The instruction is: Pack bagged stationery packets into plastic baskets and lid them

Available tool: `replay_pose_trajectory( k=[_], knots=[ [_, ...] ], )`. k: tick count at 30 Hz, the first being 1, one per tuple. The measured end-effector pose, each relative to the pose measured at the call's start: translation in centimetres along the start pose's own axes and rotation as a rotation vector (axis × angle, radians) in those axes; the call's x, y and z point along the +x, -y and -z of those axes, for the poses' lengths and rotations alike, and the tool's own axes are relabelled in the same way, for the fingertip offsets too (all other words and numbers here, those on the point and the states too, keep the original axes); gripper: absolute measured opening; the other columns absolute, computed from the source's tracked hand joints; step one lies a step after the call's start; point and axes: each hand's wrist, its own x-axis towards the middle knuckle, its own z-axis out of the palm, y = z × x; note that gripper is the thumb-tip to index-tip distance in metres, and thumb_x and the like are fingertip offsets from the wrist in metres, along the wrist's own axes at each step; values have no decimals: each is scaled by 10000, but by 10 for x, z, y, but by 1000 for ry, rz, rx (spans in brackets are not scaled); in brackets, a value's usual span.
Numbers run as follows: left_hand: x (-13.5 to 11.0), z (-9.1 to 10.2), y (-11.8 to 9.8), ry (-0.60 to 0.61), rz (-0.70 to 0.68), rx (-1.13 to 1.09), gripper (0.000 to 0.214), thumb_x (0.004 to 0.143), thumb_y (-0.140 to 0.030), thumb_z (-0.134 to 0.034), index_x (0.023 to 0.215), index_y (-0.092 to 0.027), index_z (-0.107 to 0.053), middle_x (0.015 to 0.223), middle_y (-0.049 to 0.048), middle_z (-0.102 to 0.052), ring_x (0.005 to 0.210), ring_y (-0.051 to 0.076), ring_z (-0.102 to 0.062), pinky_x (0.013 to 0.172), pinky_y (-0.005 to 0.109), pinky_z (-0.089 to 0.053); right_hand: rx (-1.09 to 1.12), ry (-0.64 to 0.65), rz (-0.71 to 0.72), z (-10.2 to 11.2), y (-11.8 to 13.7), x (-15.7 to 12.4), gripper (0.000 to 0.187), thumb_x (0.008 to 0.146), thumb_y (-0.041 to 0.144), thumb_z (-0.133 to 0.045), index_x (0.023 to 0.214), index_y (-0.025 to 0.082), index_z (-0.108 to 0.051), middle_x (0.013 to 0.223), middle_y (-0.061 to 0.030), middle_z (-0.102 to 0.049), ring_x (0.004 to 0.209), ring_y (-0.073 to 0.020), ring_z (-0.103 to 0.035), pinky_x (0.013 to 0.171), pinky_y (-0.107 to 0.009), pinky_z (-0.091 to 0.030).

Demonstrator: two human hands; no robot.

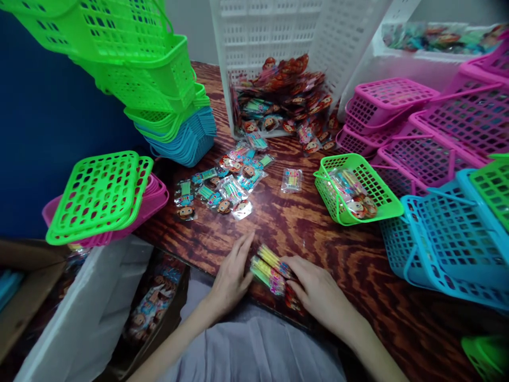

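Observation:
My right hand (318,289) is closed round a few small clear plastic packets (266,273) near the table's front edge. Yellow and green sticks and pink lettering show through the film. My left hand (233,273) lies on edge just left of these packets, fingers stretched out and the thumb close to them. Whether that thumb touches them I cannot tell. Farther up the table, a loose heap of similar packets (233,185) with cartoon faces is spread out. A single packet (292,180) lies apart from it. Several packets fill part of a small green basket (330,204) on the right.
Green baskets (131,79) and blue baskets (194,138) stand stacked at the left. Green lids (95,196) overhang the left edge. A white crate (274,32) spills packets at the back. Pink baskets (421,154) and blue baskets (437,239) crowd the right.

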Motion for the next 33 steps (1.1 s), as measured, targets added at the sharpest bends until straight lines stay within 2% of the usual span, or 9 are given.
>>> replay_pose_trajectory(
  k=[8, 16, 25, 28, 33],
  knots=[
    [1, 1, -1, 8, -5, 25, 940, 753, 15, -445, 1566, -277, -72, 1587, 96, -266, 1467, 244, -265, 1193, 448, -295, -74, -11, 21, -2, 3, -7, 388, 899, 134, -535, 1271, 243, -532, 1210, -84, -627, 1105, -256, -600, 954, -411, -490],
    [1, 0, -2, 10, -4, 22, 926, 767, 8, -451, 1567, -267, -74, 1585, 92, -263, 1474, 220, -240, 1201, 422, -270, -7, 38, -13, 6, 8, -9, 307, 983, 337, -518, 1276, 249, -539, 1140, -73, -644, 1052, -249, -619, 923, -408, -498],
    [6, 3, -8, 13, -3, -10, 919, 771, -3, -465, 1566, -273, -91, 1581, 88, -267, 1458, 222, -273, 1196, 410, -280, -10, 58, -64, 3, 10, -15, 551, 892, 460, -637, 1369, 223, -496, 1283, -113, -609, 1175, -297, -583, 986, -452, -479],
    [6, 2, -8, 11, -6, 13, 912, 780, -3, -467, 1567, -263, -87, 1574, 96, -279, 1455, 222, -277, 1188, 413, -295, -14, 70, -73, 3, 10, -16, 581, 895, 462, -625, 1403, 224, -474, 1332, -109, -592, 1218, -288, -566, 1019, -446, -467],
    [7, 3, -10, 14, -17, 25, 902, 794, -6, -476, 1566, -252, -79, 1573, 100, -285, 1457, 212, -266, 1183, 413, -305, -53, 100, -108, 4, 5, -15, 708, 915, 508, -572, 1510, 199, -346, 1469, -126, -492, 1340, -284, -477, 1099, -455, -408]
  ],
)
